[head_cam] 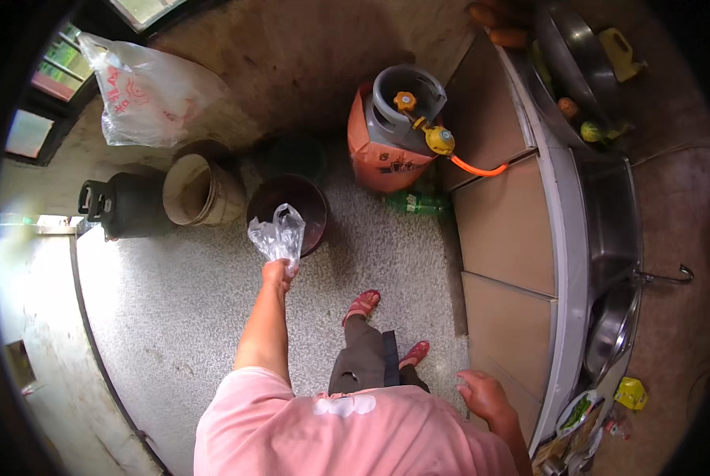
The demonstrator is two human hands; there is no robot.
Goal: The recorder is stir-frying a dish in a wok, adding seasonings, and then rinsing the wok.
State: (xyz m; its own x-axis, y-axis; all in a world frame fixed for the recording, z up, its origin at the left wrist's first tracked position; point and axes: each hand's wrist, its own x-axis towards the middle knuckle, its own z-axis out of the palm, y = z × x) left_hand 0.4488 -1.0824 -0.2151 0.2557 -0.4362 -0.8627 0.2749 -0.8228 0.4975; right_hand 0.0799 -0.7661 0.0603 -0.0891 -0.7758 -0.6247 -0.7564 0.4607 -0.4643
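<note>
My left hand (280, 273) is closed around the gathered part of a clear plastic bag (287, 229), whose loose ends stick out over the near rim of a dark round bin (316, 220) on the floor. Whether the bag holds anything I cannot tell. At the right, my right hand (484, 392) holds nothing; its fingers are slightly bent and apart, beside the cabinet doors (509, 321) under the counter.
Left of the bin stand a whitish bucket (191, 193) and a dark gas cylinder (138, 205). A gas cylinder with an orange hose (479, 169) and a green bottle (417, 203) are by the cabinet. A metal sink (610, 220) is at the right; a large plastic bag (152, 89) hangs at the wall.
</note>
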